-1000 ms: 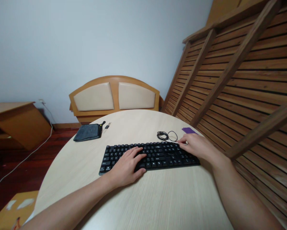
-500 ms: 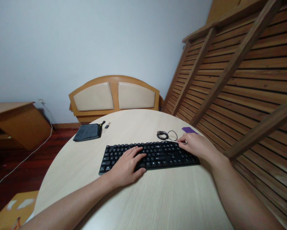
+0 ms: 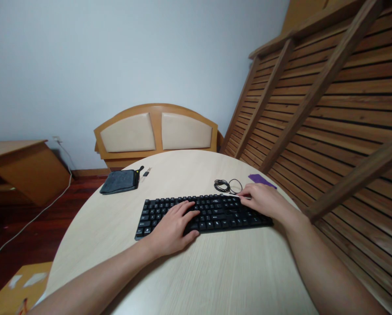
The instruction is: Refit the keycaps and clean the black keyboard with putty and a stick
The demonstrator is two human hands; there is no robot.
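Observation:
A black keyboard [image 3: 212,215] lies across the pale round table [image 3: 196,275]. My left hand [image 3: 174,227] rests over its left half, fingers spread on the keys and thumb at the front edge. At the right part of the back edge, my right hand [image 3: 263,200] pinches a thin white stick [image 3: 231,195]. Its tip points left along the top row of keys; its exact kind is too small to make out. Just behind the keyboard is a coiled black cable [image 3: 222,185]. A purple cloth [image 3: 260,179] lies beyond my right hand, partly covered by it.
A dark grey zipped pouch [image 3: 119,181] and a small black piece [image 3: 146,173] lie at the table's back left. A wooden headboard [image 3: 158,127] stands behind the table. Slatted wooden panels [image 3: 313,113] lean along the right side, close to my right arm.
My right hand has shifted slightly left along the keyboard's back edge, and the white stick shows more clearly. More of the purple cloth is visible. My left hand stays in place.

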